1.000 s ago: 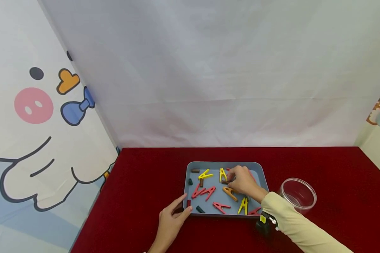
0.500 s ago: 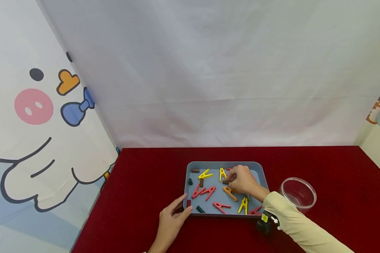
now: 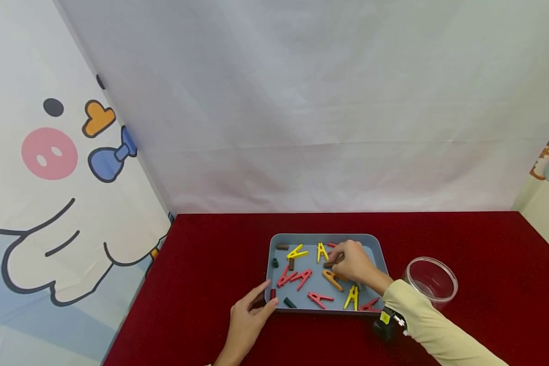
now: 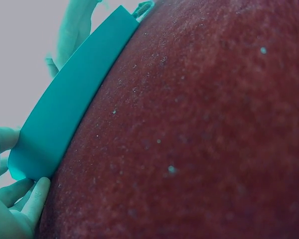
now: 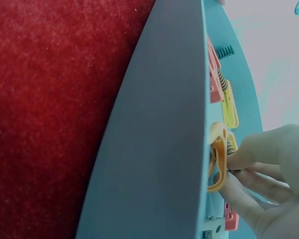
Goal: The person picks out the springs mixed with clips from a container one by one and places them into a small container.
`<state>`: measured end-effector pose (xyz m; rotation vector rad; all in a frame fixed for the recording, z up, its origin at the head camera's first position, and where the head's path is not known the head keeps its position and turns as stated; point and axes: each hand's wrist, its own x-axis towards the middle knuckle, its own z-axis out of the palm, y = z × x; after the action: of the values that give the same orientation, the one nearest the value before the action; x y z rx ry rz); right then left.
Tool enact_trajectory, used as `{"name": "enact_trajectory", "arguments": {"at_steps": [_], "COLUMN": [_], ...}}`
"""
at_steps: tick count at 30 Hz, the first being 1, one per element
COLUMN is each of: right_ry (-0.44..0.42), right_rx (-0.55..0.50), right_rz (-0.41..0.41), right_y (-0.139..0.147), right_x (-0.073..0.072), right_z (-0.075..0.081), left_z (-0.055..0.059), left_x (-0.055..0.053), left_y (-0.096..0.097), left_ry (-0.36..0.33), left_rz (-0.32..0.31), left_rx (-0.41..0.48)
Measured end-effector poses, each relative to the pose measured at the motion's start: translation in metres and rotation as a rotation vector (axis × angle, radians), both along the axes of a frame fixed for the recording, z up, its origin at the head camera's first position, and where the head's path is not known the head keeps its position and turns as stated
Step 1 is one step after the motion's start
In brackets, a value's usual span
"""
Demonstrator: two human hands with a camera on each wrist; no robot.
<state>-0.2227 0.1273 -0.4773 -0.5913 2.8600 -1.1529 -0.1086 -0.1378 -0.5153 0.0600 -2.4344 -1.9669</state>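
Note:
My right hand point(image 3: 354, 262) reaches over the blue-grey tray point(image 3: 370, 239) and pinches a small brown coil spring point(image 3: 328, 265) between thumb and fingertips, low over the tray floor. In the right wrist view, an orange clip point(image 5: 218, 154) stands partly in front of that spring and the fingertips. My left hand point(image 3: 245, 325) touches the tray's near left corner, its thumb on the front and its forefinger on the left side. Around the hands lie yellow clips point(image 3: 297, 252), red clips point(image 3: 319, 299), a dark green spring point(image 3: 290, 303) and a red spring point(image 3: 272, 294).
A clear round plastic tub point(image 3: 431, 279) stands to the right of the tray, beside my right forearm. The table bears a dark red cloth point(image 3: 219, 254). Behind it hangs a white curtain point(image 3: 325, 127), with a cartoon-printed sheet point(image 3: 50, 203) on the left.
The brown spring and my right hand have shifted slightly to the right within the tray. My left hand stays at the tray's corner.

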Motion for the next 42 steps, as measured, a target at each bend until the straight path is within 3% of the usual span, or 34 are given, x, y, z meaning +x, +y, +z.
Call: {"name": "enact_trajectory", "arguments": {"at_steps": [19, 42], "right_ry": [0.049, 0.110], "right_rx": [-0.089, -0.143], "right_rz": [0.018, 0.000], "right_y": [0.014, 0.017], "right_x": [0.010, 0.026], "right_z": [0.000, 0.017], "left_z": [-0.001, -0.002], "left_x": [0.001, 0.000], "left_y": [0.000, -0.002], "left_ry": [-0.022, -0.018], "left_rz": [0.003, -0.013], "left_rx": [0.032, 0.041]}}
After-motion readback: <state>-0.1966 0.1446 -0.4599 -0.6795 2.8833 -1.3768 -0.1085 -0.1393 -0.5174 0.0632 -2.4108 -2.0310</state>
